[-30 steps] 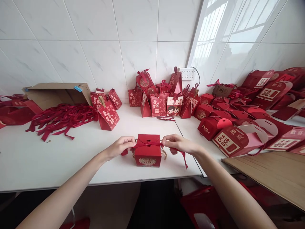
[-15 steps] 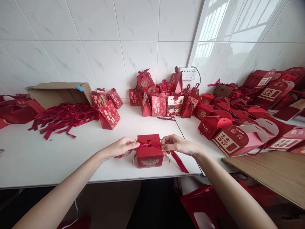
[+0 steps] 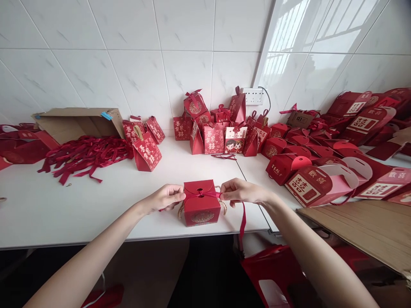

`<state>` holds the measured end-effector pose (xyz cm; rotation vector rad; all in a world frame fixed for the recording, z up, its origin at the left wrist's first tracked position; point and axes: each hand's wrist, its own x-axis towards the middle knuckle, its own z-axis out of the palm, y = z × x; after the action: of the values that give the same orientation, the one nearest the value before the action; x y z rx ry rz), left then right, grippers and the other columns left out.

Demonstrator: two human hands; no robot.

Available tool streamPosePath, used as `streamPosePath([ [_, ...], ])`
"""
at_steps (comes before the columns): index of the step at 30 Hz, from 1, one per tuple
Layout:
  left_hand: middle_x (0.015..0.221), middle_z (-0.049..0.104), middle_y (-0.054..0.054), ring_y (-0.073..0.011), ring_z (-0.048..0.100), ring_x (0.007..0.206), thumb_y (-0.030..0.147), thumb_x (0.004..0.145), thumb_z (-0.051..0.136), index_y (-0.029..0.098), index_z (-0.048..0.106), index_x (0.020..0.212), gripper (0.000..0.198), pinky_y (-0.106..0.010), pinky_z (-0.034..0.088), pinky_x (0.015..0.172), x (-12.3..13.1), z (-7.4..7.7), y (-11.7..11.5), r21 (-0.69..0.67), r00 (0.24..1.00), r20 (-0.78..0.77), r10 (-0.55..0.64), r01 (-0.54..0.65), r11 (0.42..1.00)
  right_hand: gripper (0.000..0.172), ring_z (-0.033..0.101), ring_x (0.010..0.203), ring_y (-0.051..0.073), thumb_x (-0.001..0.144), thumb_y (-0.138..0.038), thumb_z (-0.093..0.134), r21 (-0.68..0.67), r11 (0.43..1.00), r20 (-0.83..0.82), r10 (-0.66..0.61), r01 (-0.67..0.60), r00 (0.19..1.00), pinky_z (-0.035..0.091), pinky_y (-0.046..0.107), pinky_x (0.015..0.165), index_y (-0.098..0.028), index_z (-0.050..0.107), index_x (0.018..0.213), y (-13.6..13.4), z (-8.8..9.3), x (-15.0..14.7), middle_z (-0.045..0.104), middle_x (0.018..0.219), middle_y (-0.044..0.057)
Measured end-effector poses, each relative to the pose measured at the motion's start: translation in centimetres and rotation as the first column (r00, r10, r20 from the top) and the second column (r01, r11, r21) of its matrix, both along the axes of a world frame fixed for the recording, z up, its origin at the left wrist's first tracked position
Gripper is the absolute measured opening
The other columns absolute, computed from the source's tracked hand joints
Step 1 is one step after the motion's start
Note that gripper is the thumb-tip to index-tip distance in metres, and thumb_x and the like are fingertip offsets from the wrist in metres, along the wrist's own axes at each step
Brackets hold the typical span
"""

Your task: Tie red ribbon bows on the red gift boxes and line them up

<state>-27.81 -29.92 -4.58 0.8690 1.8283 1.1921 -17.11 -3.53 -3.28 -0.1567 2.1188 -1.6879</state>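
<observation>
A red gift box (image 3: 201, 209) with a gold round emblem on its front stands near the front edge of the white table. Across its top runs a dark red ribbon (image 3: 208, 194), crossed at the middle by the round hole. My left hand (image 3: 168, 196) pinches the ribbon at the box's left side, and a short end shows below the fingers. On the other side, my right hand (image 3: 239, 191) pinches the ribbon; its long tail hangs over the table edge. Twisted gold cord handles (image 3: 224, 208) stick out at both sides of the box.
A heap of loose red ribbons (image 3: 86, 156) spills from an open cardboard box (image 3: 73, 124) at the back left. Finished-looking red boxes (image 3: 214, 139) stand by the wall. Many more gift boxes (image 3: 316, 184) crowd the right, beside a cardboard sheet (image 3: 359, 222).
My right hand has shifted slightly right, drawing the ribbon tauter across the box. The ribbon's right tail now hangs down over the table edge instead of lying slanted on the table.
</observation>
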Motion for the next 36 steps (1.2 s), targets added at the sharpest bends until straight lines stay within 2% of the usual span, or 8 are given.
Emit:
streamPosePath([
  [3,0.047,0.032,0.009,-0.0035,0.022,0.037,0.060,0.078,0.055,0.020,0.037,0.064,0.047,-0.019,0.016,0.038,0.4,0.6,0.0,-0.040,1.000,0.010,0.016,-0.015,0.999,0.024,0.047,0.054,0.008,0.072,-0.036,0.066,0.124,0.991,-0.024,0.046,-0.042,0.999,0.042,0.023,0.053,-0.013,0.062,0.069,0.1,1.2,0.1,0.054,0.062,-0.002],
  [5,0.053,0.039,0.007,-0.0052,0.031,0.041,0.058,0.080,0.054,0.019,0.041,0.065,0.044,-0.020,0.024,0.040,1.0,1.7,0.1,-0.060,0.999,-0.047,0.021,-0.023,0.998,0.025,0.045,0.052,0.007,0.073,-0.038,0.065,0.162,0.986,-0.059,0.052,-0.041,0.997,0.038,0.022,0.050,-0.013,0.062,0.069,0.0,2.2,0.3,0.052,0.059,-0.003],
  [9,0.060,0.050,0.003,-0.0096,0.046,0.053,0.053,0.082,0.052,0.017,0.046,0.068,0.039,-0.022,0.035,0.050,1.8,3.9,0.4,-0.110,0.990,-0.138,0.012,-0.027,0.994,0.033,0.046,0.051,0.008,0.073,-0.046,0.066,0.021,0.999,-0.224,-0.035,0.041,0.974,0.034,0.023,0.052,-0.015,0.057,0.069,-0.8,3.5,0.2,0.050,0.057,-0.004],
  [13,0.056,0.047,0.004,-0.0096,0.043,0.049,0.055,0.080,0.052,0.018,0.048,0.068,0.039,-0.022,0.031,0.047,2.0,5.3,0.6,-0.215,0.974,-0.223,0.034,-0.084,0.973,0.040,0.053,0.062,0.011,0.073,-0.054,0.065,-0.077,0.995,-0.285,-0.085,0.066,0.955,0.041,0.026,0.065,-0.015,0.058,0.071,-2.2,3.5,-0.3,0.059,0.065,0.000],
  [18,0.081,0.063,-0.001,-0.0156,0.056,0.067,0.049,0.079,0.054,0.019,0.059,0.081,0.030,-0.025,0.040,0.060,2.7,6.4,1.1,-0.180,0.829,-0.550,0.101,-0.235,0.955,0.045,0.052,0.053,0.009,0.072,-0.059,0.065,-0.067,0.996,-0.193,-0.072,0.060,0.978,0.041,0.024,0.056,-0.015,0.055,0.069,-2.3,3.2,0.0,0.057,0.063,-0.001],
  [24,0.105,0.061,-0.004,-0.0204,0.059,0.084,0.043,0.083,0.047,0.022,0.066,0.093,0.030,-0.029,0.043,0.076,3.1,6.6,3.3,-0.171,0.727,-0.687,-0.012,-0.145,0.975,0.056,0.040,0.032,0.007,0.080,-0.068,0.046,0.135,0.986,-0.067,-0.088,0.097,0.994,0.034,0.025,0.045,-0.015,0.059,0.070,-1.0,3.2,0.5,0.050,0.043,-0.004],
  [29,0.104,0.060,-0.004,-0.0188,0.058,0.083,0.041,0.085,0.047,0.023,0.069,0.097,0.031,-0.026,0.042,0.074,2.5,6.3,5.6,-0.240,0.767,-0.615,-0.183,0.039,0.970,0.044,0.044,0.050,0.008,0.068,-0.057,0.068,0.133,0.990,-0.162,-0.027,0.049,0.986,0.032,0.022,0.049,-0.015,0.055,0.067,-1.5,3.4,0.5,0.052,0.056,-0.003],
  [36,0.086,0.062,-0.002,-0.0154,0.056,0.071,0.040,0.081,0.052,0.019,0.065,0.080,0.025,-0.024,0.042,0.063,1.9,5.9,5.6,-0.209,0.834,-0.525,-0.169,0.067,0.976,0.042,0.038,0.052,0.008,0.068,-0.055,0.067,0.236,0.968,-0.129,0.112,-0.080,0.985,0.028,0.023,0.049,-0.014,0.061,0.072,1.1,3.4,0.3,0.047,0.057,-0.004],
])
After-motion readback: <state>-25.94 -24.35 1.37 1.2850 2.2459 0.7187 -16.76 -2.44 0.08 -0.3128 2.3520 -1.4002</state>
